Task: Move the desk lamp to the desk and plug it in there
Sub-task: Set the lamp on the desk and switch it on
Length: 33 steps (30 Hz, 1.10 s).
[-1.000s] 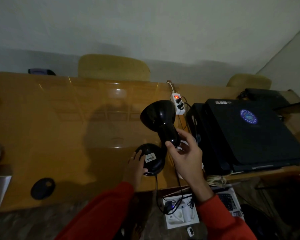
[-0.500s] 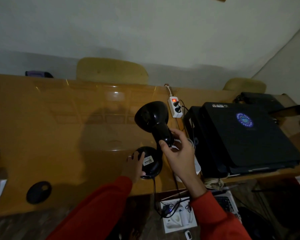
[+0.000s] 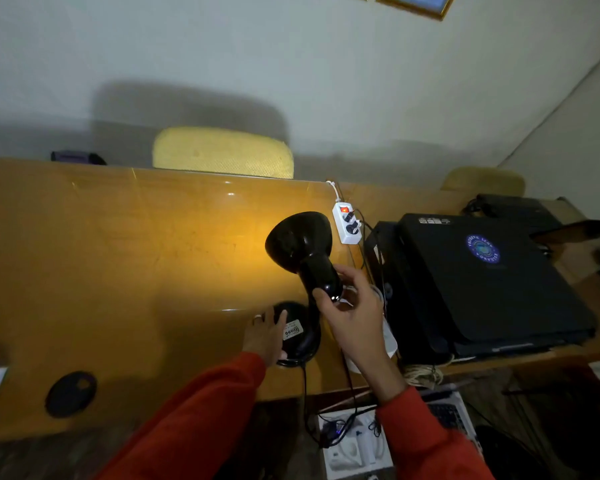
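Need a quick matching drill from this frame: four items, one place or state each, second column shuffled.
Things:
1. desk lamp
2. power strip
3. left hand
4. laptop

Place or state:
A. closed, right end of the desk
B. lit, casting a warm glow on the desk
C. resting on the lamp's round base
D. red switch glowing, plugs in it

Pairs: 1-B, 2-D, 3-C, 4-A

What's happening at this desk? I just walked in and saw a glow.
A person in red sleeves is setting up a black desk lamp on the wooden desk. The left hand steadies its round base while the right hand holds the rear of the shade. The lamp is lit, casting warm light on the desk. A white power strip with its red switch glowing lies just behind, beside a closed black laptop.
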### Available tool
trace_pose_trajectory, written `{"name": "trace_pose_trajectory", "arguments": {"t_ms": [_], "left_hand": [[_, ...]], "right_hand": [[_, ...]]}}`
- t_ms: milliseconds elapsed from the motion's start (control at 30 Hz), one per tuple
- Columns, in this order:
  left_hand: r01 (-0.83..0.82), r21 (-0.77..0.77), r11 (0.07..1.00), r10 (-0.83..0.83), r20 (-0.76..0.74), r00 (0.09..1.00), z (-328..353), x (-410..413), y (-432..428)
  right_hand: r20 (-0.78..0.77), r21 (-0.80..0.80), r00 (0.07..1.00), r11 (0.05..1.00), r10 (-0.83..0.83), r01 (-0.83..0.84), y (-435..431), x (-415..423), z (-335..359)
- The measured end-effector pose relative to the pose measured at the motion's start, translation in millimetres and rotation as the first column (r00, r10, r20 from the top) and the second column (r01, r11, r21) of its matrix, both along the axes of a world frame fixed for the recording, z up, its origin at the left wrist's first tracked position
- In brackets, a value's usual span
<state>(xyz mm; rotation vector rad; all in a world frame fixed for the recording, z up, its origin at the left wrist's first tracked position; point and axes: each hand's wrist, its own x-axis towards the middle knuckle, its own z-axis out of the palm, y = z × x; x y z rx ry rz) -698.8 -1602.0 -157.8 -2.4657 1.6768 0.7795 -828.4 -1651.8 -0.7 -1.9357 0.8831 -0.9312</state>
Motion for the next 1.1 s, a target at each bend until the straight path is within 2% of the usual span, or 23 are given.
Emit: {"name": "trace_pose_trajectory", "arguments": {"t_ms": [233,500,800,1100], "left_hand": [[-0.004,0.033,0.999,0.004,0.010,1.000,-5.1,-0.1,-2.6],[0.007,0.026,1.000,-0.008,0.020,1.000,-7.4,1.1,-3.2],[-0.006,0.019,1.000,0.007,-0.009,1.000,-7.2,0.4,2.8],[-0.097,-0.178,0.979,0.066,-0.176,0.982,28.0,4.1,37.2]], "right_hand": [[0.020,0.073,0.999,0.997,-0.028,0.026,2.2,-1.7,-8.2],[0.065,0.084,0.997,0.996,-0.046,0.041,7.9,-10.3,-11.1],[-0.002,0.105,0.999,0.994,-0.040,0.040,3.8,-0.5,-8.4],[-0.100,0.097,0.993,0.993,-0.065,0.074,-1.7,9.7,-1.0]]}}
